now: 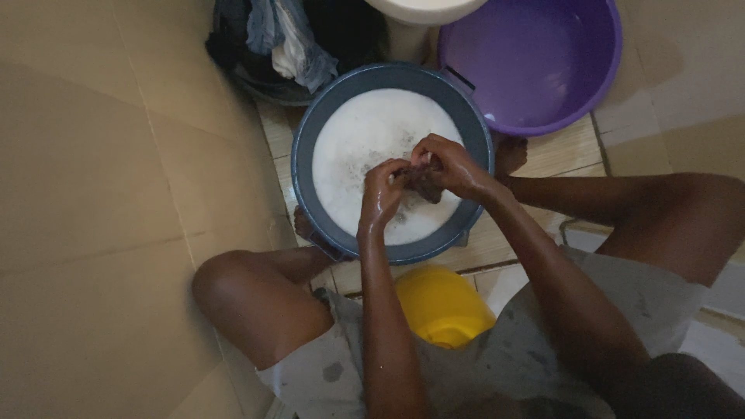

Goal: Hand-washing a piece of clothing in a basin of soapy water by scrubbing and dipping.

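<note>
Your left hand (382, 192) and right hand (446, 164) both have fingers closed on the small dark cloth (423, 184), just above the suds in the grey basin (310, 140). Rub fold against fold, re-dipping often.

arms: bare, no sleeves | shorts (504, 365): light grey, dark spots

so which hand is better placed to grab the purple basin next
Right, probably. The purple basin sits at the upper right, beside the grey basin of suds. The right hand is on that side, nearer its rim. The left hand would have to cross over. Both now pinch a dark cloth.
</note>
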